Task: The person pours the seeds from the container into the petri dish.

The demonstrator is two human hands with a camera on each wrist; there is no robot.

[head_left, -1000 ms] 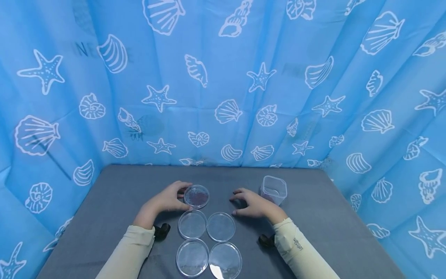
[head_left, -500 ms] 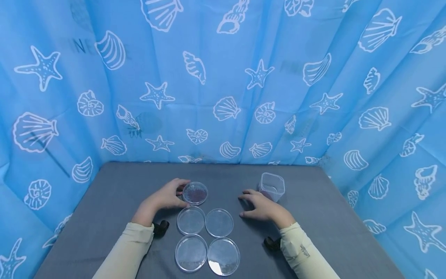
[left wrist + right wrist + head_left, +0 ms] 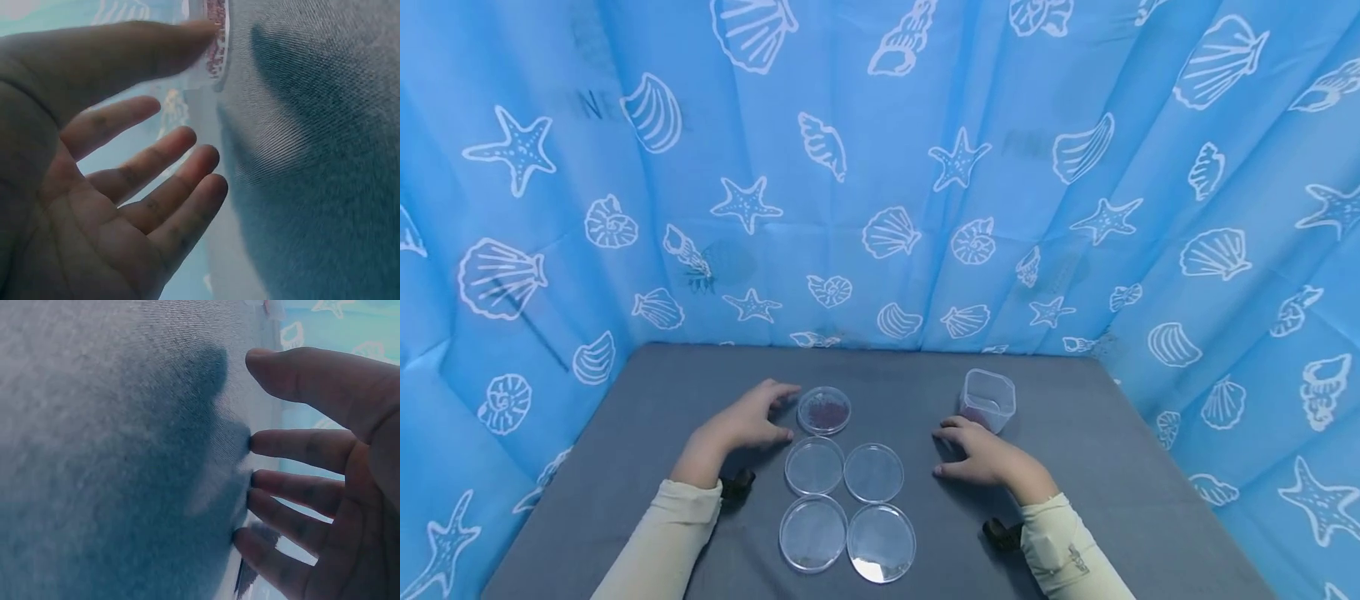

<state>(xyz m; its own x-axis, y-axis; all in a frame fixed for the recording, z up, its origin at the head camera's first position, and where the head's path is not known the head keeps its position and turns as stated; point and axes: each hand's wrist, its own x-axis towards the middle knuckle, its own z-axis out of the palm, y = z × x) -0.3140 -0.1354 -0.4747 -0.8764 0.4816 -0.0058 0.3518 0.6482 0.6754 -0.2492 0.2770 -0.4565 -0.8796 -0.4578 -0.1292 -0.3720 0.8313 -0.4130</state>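
A clear petri dish (image 3: 824, 412) with dark red granules stands at the back of a group of dishes. My left hand (image 3: 745, 419) is just left of it, thumb and fingers spread and apart from its rim. Red granules show by the thumb in the left wrist view. My right hand (image 3: 985, 454) is over the cloth to the right, fingers loosely bent, with nothing in its grasp. Right behind it is a clear square plastic tub (image 3: 1000, 387) with some reddish stuff low inside. The right wrist view has the fingertips (image 3: 259, 442) at the cloth.
Several clear petri dishes (image 3: 874, 472) stand close together in front of the granule dish. Grey cloth (image 3: 895, 375) covers the table, and a blue curtain with white shells (image 3: 887, 167) hangs along the back and sides.
My left hand has let go of the granule dish and drawn back a little to the left. My right hand has moved right and slightly towards me, beside the tub.
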